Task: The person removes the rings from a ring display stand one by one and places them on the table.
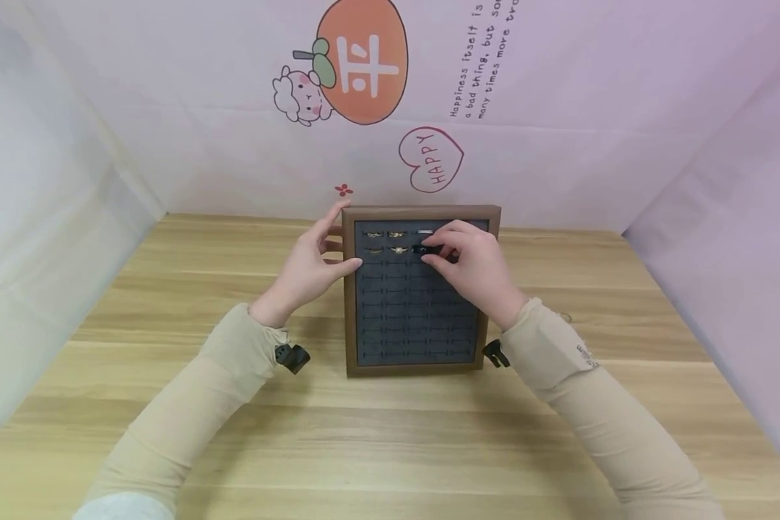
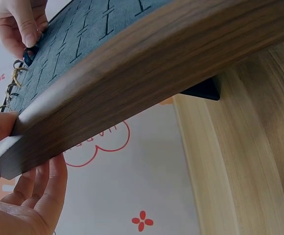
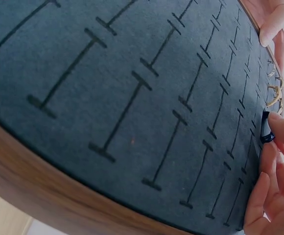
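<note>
A ring display board [image 1: 422, 211] with a brown wooden frame and a dark grey slotted pad stands upright on the table. My left hand [image 1: 308, 267] grips its left edge, thumb on the front and fingers behind. Between thumb and fingertips my right hand [image 1: 471, 260] pinches a dark ring [image 3: 267, 128], held against the pad in the second row. Left of it sit a gold ring with a stone [image 1: 399, 250] and a thin gold ring [image 1: 375, 250]. Above are two more gold rings [image 1: 396, 234] and a silver ring [image 1: 425, 232], partly covered by my right fingers.
A small loop-shaped thing [image 1: 565, 316] lies on the wooden table [image 1: 390, 440] beside my right sleeve. A black support [image 2: 205, 90] shows behind the board. A printed cloth [image 1: 234, 159] hangs at the back, and pale cloth walls stand at both sides.
</note>
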A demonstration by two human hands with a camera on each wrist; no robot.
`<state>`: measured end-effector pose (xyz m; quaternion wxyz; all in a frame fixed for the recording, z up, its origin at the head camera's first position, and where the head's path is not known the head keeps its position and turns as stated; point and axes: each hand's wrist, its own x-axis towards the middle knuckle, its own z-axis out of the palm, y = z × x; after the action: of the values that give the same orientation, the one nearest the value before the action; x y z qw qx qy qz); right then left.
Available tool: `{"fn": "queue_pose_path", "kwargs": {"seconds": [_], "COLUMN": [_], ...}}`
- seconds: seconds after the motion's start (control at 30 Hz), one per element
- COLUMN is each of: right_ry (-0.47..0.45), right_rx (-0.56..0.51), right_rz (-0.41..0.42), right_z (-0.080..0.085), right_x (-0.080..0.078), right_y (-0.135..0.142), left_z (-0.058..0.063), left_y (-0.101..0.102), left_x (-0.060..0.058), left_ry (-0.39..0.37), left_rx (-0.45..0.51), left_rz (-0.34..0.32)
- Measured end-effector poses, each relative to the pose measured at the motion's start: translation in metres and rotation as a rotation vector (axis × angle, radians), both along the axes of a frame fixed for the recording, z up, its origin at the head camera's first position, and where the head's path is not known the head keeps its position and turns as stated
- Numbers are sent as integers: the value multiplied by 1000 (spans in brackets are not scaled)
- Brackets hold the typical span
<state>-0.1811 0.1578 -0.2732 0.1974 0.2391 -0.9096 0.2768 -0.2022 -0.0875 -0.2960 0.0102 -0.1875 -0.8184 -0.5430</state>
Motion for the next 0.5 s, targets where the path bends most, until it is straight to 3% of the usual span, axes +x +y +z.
{"fn": "queue_pose_path", "kwargs": {"seconds": [0.5], "right_ry": [45], "right_rx": [-12], "right_rz": [-4], "right_z": [-3], "right_x": [-1], "right_y": [-1], "left_z": [1], "left_y": [0], "left_x": [1], "left_ry": [-7], "left_rx": [11], "left_rz": [-6]}}
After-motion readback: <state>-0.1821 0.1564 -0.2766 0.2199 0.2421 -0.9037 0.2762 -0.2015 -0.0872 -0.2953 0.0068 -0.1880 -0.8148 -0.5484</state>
